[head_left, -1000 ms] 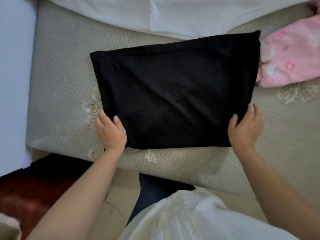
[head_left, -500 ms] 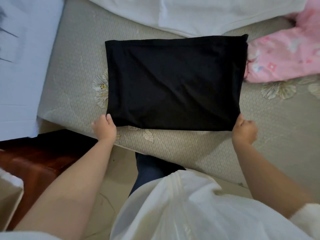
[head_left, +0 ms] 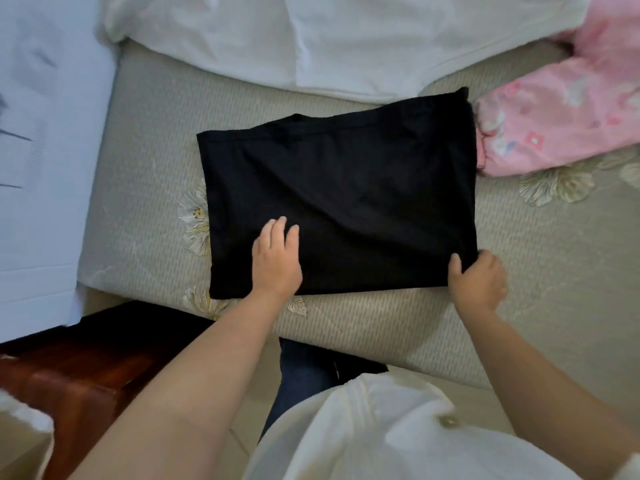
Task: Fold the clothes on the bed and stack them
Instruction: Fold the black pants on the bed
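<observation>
Folded black garment [head_left: 339, 199] lying mid-frame on the bed [head_left: 145, 140]. Left hand [head_left: 275, 259] flat on its lower left part, right hand [head_left: 479, 280] pinching the lower right corner. White cloth [head_left: 329, 39] up top, pink garment [head_left: 561, 116] touching its right edge.

White garment [head_left: 346, 39] cut off by top edge; pink garment [head_left: 568, 123] by right edge, its near end tucked behind black garment [head_left: 339, 202]. Right hand [head_left: 479, 282] fingertips hidden under black corner. Left-side white surface [head_left: 41, 161] blurred.
</observation>
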